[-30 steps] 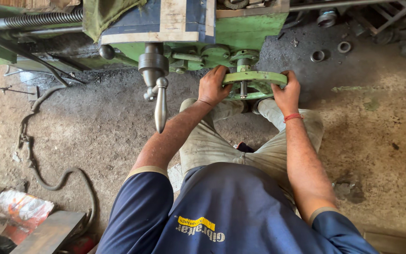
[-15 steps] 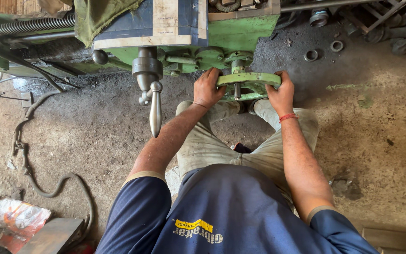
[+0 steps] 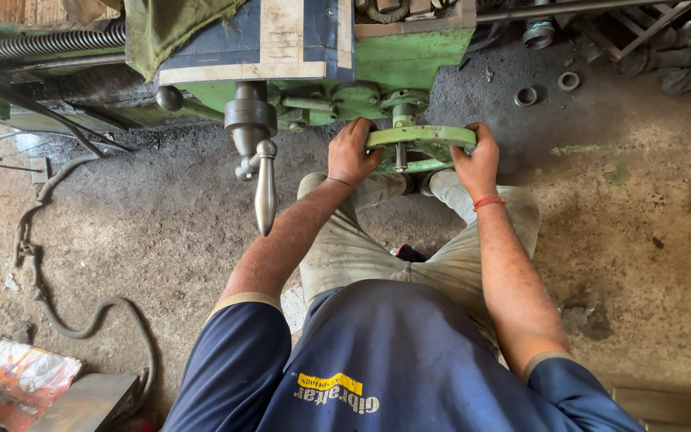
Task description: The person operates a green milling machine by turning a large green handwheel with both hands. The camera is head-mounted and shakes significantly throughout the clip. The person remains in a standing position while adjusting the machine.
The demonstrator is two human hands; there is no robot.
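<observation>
Dirt floor (image 3: 641, 240) open; both hands grip handwheel (image 3: 421, 138) rim.

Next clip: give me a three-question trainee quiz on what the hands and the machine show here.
1. True or false: both hands grip the green handwheel.
2. Which wrist wears the red band? A) left B) right
3. The metal lever hangs to which side of the left hand?

Key: 1. True: left hand on the wheel's left rim, right hand on its right rim. 2. B. 3. To its left, untouched, pointing down toward the floor.
</observation>
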